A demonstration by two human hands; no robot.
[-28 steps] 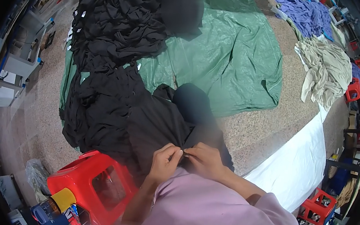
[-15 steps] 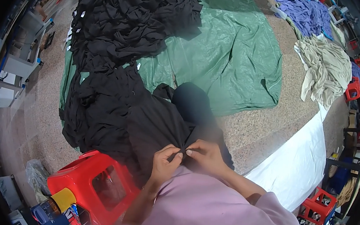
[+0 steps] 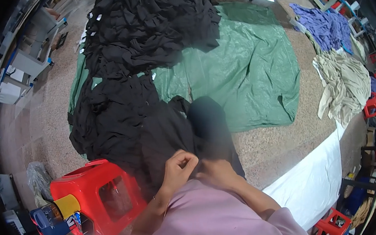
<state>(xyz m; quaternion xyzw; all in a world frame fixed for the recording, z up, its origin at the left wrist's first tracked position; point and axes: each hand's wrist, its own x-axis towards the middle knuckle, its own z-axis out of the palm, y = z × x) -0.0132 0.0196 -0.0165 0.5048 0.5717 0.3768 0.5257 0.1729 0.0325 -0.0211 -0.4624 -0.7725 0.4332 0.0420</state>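
Black cloth (image 3: 167,124) lies over my lap and runs on to the left into a heap of the same dark fabric. My left hand (image 3: 178,168) is closed at its near edge, thumb and index finger pinched together on the cloth. Just to the right, my right hand (image 3: 220,172) is close by over the same dark cloth. Its fingers are smeared by motion, so what they hold cannot be made out. A rounded dark shape (image 3: 206,114), perhaps my covered knee, rises beyond my hands.
A large black fabric pile (image 3: 147,27) lies on a green tarp (image 3: 260,74). A red plastic stool (image 3: 70,183) stands near left with a yellow-banded container (image 3: 67,206) on it. White sheeting (image 3: 310,183), beige cloth (image 3: 345,83) and purple cloth (image 3: 323,26) lie right.
My two hands, pinching together at the cloth before, are now slightly apart. The right hand has moved a little right and turned blurred. The whole view has shifted slightly.
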